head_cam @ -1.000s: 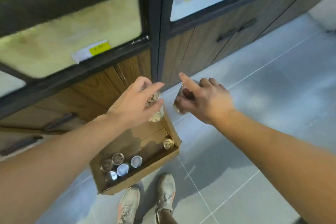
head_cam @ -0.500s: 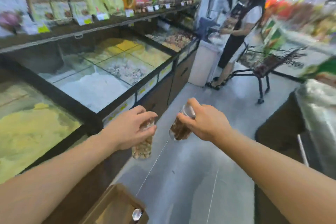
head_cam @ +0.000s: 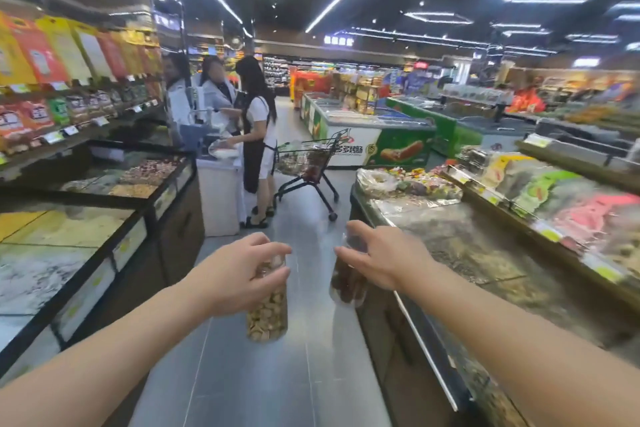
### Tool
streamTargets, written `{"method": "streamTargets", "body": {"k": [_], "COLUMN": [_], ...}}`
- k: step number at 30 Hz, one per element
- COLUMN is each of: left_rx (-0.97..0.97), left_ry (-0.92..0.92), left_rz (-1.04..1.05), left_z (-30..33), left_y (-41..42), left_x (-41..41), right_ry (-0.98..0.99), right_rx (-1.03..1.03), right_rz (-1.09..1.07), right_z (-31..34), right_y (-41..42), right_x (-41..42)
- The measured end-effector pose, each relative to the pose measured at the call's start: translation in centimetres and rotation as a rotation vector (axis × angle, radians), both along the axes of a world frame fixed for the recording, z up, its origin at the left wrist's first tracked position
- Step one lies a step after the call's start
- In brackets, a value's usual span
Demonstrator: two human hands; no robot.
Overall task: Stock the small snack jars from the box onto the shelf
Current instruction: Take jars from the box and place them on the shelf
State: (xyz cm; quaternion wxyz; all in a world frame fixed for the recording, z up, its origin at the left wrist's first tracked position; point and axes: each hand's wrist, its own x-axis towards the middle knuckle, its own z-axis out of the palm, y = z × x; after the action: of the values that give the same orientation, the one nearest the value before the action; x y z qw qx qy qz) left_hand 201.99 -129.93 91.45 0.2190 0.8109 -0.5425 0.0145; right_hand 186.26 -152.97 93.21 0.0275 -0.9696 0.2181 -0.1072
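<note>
A clear jar of pale snacks (head_cam: 267, 308) is gripped from above by the left hand (head_cam: 235, 274), the fingers curled round its upper part so that the lid is hidden. A second clear jar of dark snacks (head_cam: 346, 282) is gripped the same way by the right hand (head_cam: 379, 258), thumb and fingers wrapped round its top. Both jars are carried upright, side by side but apart, in mid-air over the grey aisle floor (head_cam: 263, 378), resting on nothing.

To the left, glass-topped bulk bins (head_cam: 69, 239) are seen, with a shelf of bagged snacks (head_cam: 72, 107) above them; to the right, a long display counter (head_cam: 485, 253) is seen just beside the right hand. Further down the aisle, people (head_cam: 256, 135) stand by a shopping cart (head_cam: 308, 163).

The box is not in view. It is judged that 2 jars have been lifted and are in transit, and that neither has yet been placed. Which shelf is meant cannot be told. The setting-down of these 2 is left, and how many jars remain in the box cannot be told.
</note>
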Motion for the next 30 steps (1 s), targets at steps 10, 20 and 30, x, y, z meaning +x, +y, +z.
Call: {"method": "streamTargets", "body": {"k": [10,20,30], "left_rx": [-0.024,-0.014,0.048], "left_ry": [0.031,-0.012,0.016], "left_rz": [-0.328,-0.605,-0.97], "left_z": [1.1,1.5,0.8], "left_y": [-21.6,-42.1,-57.0], "left_x": [-14.7,-32.1,-46.5], "right_ry": [0.046,0.103,0.083], "right_rx": [-0.013,0.024,0.07], "right_rz": [-0.324,-0.667,-1.069], "right_z": [1.9,1.7,0.3], "right_y": [-15.2,-26.2,-31.1], "right_x": [-20.1,-41.8,-56.7]}}
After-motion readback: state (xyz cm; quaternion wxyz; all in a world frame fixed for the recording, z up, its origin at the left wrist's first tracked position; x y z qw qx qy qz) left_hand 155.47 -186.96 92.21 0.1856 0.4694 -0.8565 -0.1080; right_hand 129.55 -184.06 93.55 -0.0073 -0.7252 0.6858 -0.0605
